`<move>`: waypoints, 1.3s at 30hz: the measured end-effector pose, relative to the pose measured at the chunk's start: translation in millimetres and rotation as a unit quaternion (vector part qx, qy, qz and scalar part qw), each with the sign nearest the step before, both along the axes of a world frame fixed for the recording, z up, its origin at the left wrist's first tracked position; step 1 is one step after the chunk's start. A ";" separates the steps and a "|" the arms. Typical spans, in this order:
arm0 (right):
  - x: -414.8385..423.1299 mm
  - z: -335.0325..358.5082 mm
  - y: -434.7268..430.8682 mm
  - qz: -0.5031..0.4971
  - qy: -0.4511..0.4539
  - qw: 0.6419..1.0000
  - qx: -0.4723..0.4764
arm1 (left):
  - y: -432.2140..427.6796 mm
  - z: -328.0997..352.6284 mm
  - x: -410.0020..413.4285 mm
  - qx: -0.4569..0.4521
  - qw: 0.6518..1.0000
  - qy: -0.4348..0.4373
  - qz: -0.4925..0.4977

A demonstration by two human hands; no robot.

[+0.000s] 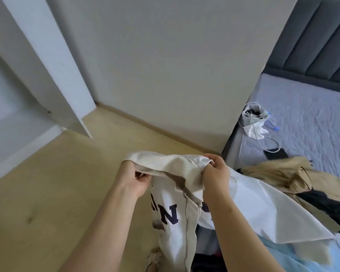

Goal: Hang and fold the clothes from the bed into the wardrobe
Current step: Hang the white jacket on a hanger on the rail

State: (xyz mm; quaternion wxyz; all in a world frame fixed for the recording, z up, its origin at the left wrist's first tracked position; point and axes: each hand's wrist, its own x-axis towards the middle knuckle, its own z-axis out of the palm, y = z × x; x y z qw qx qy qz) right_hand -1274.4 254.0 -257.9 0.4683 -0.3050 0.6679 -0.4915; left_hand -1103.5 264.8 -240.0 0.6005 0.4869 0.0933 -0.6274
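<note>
I hold up a cream zip jacket (177, 218) with dark letters on its front and a ribbed collar. My left hand (134, 178) grips the ribbed collar at its left end. My right hand (216, 173) grips the collar at its right end. The jacket hangs down between my forearms, its zip running down the middle. To the right a pile of clothes lies on the bed (310, 122): a tan coat (279, 175), a white garment (263, 211), a black piece (330, 205) and a light blue piece (294, 258). The open wardrobe (20, 99) stands at the left.
A white wardrobe door panel (53, 61) juts out at the upper left. A light wall (165, 65) is straight ahead, above wooden floor (53, 193). On the bed lie a small grey bag (253, 116), a cable and a dark phone (275, 154). A grey padded headboard (318, 42) stands behind.
</note>
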 end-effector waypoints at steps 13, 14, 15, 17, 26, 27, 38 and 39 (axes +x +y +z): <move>240.9 39.3 -51.4 0.239 -0.023 0.968 -0.078 | 25.3 43.9 217.6 -0.081 0.964 -0.057 0.249; 264.1 40.7 -55.7 0.248 -0.026 0.965 -0.080 | 23.2 48.6 239.0 -0.085 0.961 -0.072 0.254; 287.1 42.3 -60.3 0.253 -0.034 0.964 -0.079 | 20.4 52.9 260.6 -0.086 0.959 -0.090 0.256; 335.0 44.6 -69.4 0.267 -0.051 0.960 -0.070 | 14.7 58.8 306.3 -0.081 0.953 -0.115 0.267; 522.1 63.9 -98.3 0.365 -0.072 0.925 -0.074 | 9.8 74.9 479.0 -0.101 0.911 -0.155 0.370; 540.3 65.4 -99.9 0.370 -0.086 0.922 -0.070 | 10.8 74.1 494.1 -0.094 0.908 -0.157 0.376; 752.0 51.3 -176.4 0.483 -0.044 0.874 -0.043 | -34.7 68.3 653.2 -0.007 0.872 -0.146 0.468; 771.0 50.7 -189.7 0.494 -0.041 0.868 -0.040 | -45.8 69.6 668.1 -0.007 0.867 -0.146 0.475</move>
